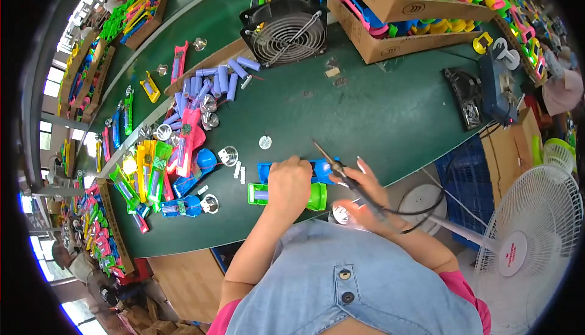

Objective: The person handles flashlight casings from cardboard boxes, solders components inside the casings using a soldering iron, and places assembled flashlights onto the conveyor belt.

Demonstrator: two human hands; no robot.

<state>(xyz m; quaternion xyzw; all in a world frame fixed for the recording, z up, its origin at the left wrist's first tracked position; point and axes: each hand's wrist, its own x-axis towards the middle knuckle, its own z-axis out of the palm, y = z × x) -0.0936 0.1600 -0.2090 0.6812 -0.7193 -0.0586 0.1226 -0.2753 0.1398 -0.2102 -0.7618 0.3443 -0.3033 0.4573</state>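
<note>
In my right hand (364,190) is a soldering iron (346,176), its tip pointing up and left over the table and its dark cable trailing right. My left hand (289,184) is closed, knuckles up, over two open plastic flashlight housings, one blue (323,170) and one green (317,197). The green one has a purple battery cell (261,195) at its left end. What my left fingertips grip is hidden beneath the hand. A shiny round reflector (340,214) is near my right hand at the table's front edge. A white disc (265,142) lies beyond my left hand.
To the left are piled colourful housings (146,167), purple battery cells (222,79) and reflectors (209,204). A black fan (286,33) stands at the back, beside cardboard boxes (390,45) of plastic parts. A blue soldering station (498,85) sits far right; a white fan (524,243) stands near right.
</note>
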